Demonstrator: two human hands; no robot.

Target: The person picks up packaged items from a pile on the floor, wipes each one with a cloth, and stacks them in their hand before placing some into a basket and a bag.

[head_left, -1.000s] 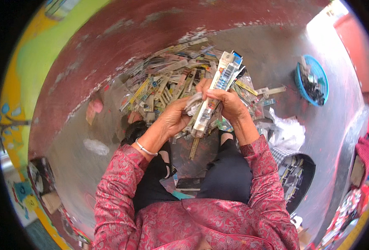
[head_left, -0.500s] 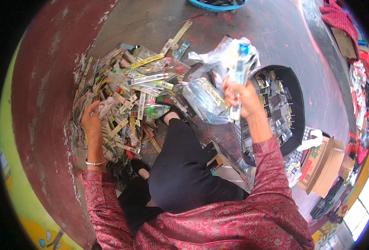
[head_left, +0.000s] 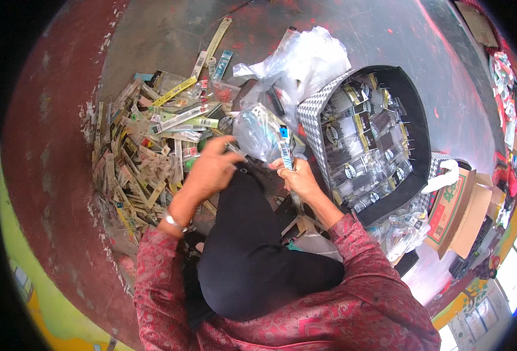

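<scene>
I sit on the floor with my knees drawn up in black trousers. My left hand (head_left: 211, 169) pinches a thin dark strip at the mouth of a clear plastic bag (head_left: 257, 133) of packets. My right hand (head_left: 298, 180) grips a narrow blue-and-white packet (head_left: 285, 153) beside that bag. Both hands meet above my left knee. A heap of long flat packets (head_left: 147, 152) covers the floor to the left of my left hand.
A black fabric basket (head_left: 417, 140) full of dark packets stands to the right. A crumpled clear plastic bag (head_left: 311, 58) lies behind the hands. An open cardboard box (head_left: 460, 213) sits at the far right. A dark red wall (head_left: 42, 175) curves along the left.
My left hand has come off the heap of packets to the bag in front of me. My right hand has lowered with its packet, and the view has shifted slightly right.
</scene>
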